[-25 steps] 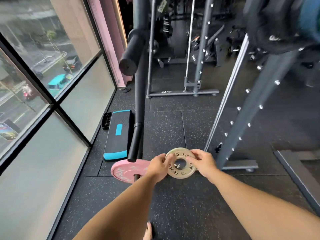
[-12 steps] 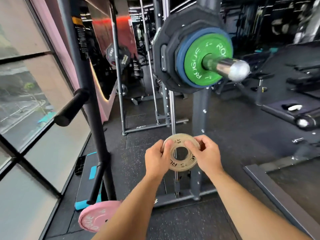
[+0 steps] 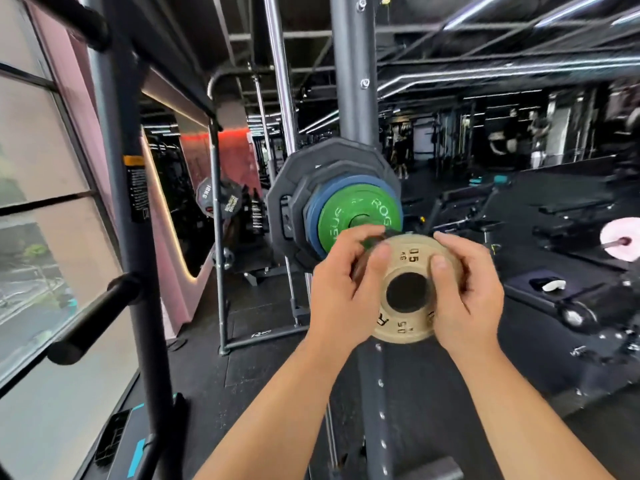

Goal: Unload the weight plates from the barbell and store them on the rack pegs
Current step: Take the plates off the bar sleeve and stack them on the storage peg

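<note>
Large dark-framed windows [image 3: 34, 161], daylight behind. Pink wall [image 3: 169, 271] just beyond the windows, edged by a glowing light strip [image 3: 171, 233]. Black speckled rubber floor [image 3: 242, 368] beside the windows. Blue-trimmed step platform [image 3: 119, 441] at the windows' foot. Ceiling light bars [image 3: 485, 75] well across from the windows.

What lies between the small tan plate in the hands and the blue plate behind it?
The green plate: the head view shows it stacked in front of the blue plate and behind the small tan plate.

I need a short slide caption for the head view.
Left hand and right hand hold a small tan plate before the stacked green plate.
</note>
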